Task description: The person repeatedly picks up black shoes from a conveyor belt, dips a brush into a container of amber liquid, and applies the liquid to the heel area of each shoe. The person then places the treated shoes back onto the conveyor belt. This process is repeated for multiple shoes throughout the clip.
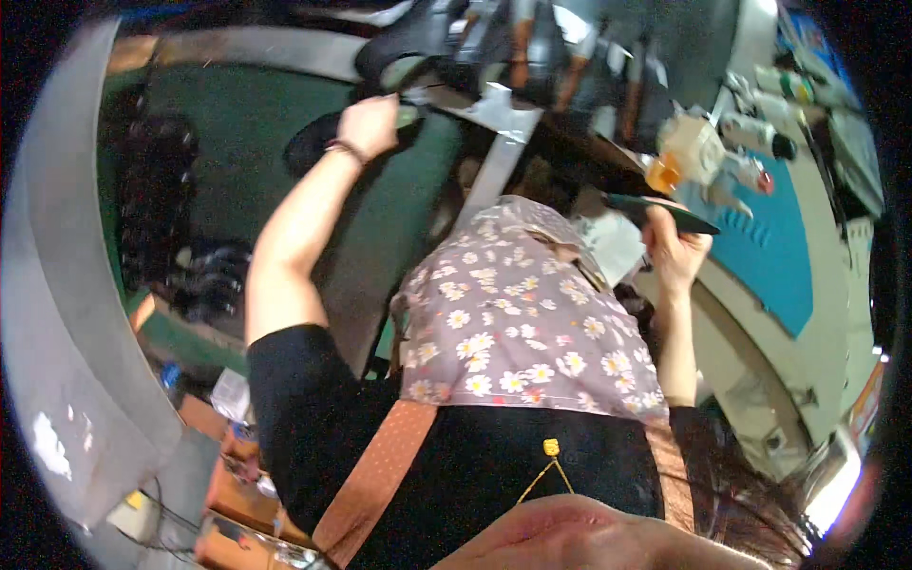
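Note:
My left hand (370, 126) reaches up over the green surface and is closed on a black shoe (312, 144), whose far part blurs into the dark things behind it. Near my right side, my right hand (676, 252) grips a thin, flat, dark green piece with a rounded end (689, 219), which looks like an insole. The thumb and fingers wrap its near edge. A white crumpled sheet (613, 245) lies just left of my right hand. Beyond both hands stands a row of glossy black shoes (527, 57), some with brown showing inside.
A pale jug with an orange part (691, 150) and several white bottles (750, 133) stand at the right, beside a blue mat (774, 256). Silver tape covers a metal strip (503, 142) ahead of me. More dark shoes (166, 161) lie at the left; orange boxes (242, 494) stand lower left.

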Demonstrator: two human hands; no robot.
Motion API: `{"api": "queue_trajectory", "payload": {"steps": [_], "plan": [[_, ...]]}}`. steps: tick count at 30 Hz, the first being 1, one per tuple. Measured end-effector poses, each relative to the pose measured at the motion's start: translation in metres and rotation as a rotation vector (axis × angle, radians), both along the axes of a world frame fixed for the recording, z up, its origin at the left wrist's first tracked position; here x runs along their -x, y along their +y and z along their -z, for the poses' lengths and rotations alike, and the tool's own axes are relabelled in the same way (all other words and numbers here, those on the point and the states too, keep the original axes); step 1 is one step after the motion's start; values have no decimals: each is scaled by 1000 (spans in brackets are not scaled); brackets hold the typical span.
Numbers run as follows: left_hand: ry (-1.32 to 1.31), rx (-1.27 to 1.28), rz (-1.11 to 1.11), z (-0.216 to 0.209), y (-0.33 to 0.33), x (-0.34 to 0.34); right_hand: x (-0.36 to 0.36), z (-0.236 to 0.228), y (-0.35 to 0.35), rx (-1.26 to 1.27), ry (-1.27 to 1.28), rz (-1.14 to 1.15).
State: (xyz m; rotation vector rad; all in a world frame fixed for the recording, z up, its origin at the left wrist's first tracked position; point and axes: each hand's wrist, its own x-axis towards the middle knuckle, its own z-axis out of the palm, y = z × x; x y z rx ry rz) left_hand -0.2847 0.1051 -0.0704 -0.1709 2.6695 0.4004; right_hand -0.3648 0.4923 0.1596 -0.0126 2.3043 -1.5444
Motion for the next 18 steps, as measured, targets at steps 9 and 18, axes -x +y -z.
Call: {"api": "queue_trajectory", "payload": {"steps": [9,18], "plan": [[-220,-39,-86,-44,-9,-36,-13,62,74,-54,7,388],[-196,-4,-63,-99,133,-3,6,144,107,-206,11,670]]}}
